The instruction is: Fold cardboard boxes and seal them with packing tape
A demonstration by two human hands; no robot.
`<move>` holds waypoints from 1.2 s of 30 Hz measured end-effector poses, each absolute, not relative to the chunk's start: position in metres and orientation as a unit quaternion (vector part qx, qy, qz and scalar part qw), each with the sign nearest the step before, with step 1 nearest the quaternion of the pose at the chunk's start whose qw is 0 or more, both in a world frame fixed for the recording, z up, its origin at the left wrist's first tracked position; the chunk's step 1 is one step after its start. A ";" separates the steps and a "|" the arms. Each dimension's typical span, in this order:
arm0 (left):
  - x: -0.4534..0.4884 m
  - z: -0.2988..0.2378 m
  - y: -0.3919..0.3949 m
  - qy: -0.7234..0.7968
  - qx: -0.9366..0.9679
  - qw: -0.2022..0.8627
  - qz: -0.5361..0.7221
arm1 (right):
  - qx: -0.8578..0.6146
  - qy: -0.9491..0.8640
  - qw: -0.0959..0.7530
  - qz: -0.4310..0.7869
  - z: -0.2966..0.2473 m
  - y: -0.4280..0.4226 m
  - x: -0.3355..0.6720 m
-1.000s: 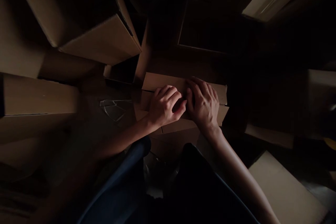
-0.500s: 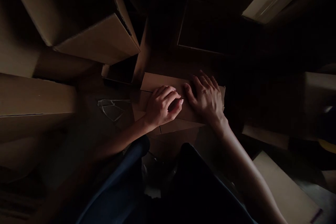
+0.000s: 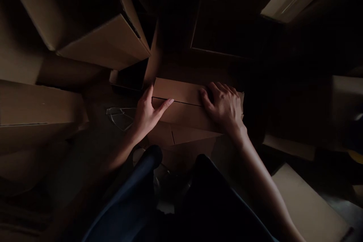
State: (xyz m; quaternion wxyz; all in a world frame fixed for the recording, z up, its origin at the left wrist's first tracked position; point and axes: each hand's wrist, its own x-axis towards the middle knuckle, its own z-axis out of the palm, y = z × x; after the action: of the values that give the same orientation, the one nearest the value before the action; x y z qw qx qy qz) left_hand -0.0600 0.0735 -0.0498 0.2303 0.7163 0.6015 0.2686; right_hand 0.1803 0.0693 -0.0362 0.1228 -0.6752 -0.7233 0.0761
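Observation:
A flat brown cardboard box (image 3: 181, 110) lies in front of me, its two top flaps meeting in a dark, straight seam (image 3: 176, 101). My left hand (image 3: 147, 115) is open with fingers spread, its fingertips touching the box's left end near the seam. My right hand (image 3: 224, 109) lies flat on the box's right part, fingers apart, and holds nothing. A second cardboard piece (image 3: 195, 135) shows below the box, with its near part in shadow.
Large cardboard boxes (image 3: 104, 43) stand at upper left, and another box (image 3: 36, 106) lies at left. A clear plastic piece (image 3: 120, 118) lies left of my left hand. A cardboard sheet (image 3: 309, 208) is at lower right. Dark fabric (image 3: 127, 196) fills the bottom.
My left hand has uncurled from the seam and moved left to the box's end, exposing the seam. My right hand has stayed on the box with little movement.

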 end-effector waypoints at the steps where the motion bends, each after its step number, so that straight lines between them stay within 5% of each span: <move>1: -0.060 -0.050 0.074 0.600 0.720 0.229 0.262 | -0.676 -0.722 0.125 0.078 -0.036 0.070 0.181; 14: -0.058 -0.029 0.071 0.585 0.784 0.146 0.147 | -0.618 -0.749 0.208 0.118 -0.029 0.072 0.158; 36: -0.052 0.003 0.088 0.609 0.789 0.082 0.005 | -0.642 -0.732 0.170 0.149 -0.040 0.083 0.161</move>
State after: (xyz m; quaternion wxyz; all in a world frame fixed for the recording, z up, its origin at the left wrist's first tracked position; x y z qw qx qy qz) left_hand -0.0515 0.0880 0.0034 0.0823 0.7886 0.6094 0.0053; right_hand 0.1612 0.0830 -0.0397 0.1705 -0.6425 -0.7320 0.1492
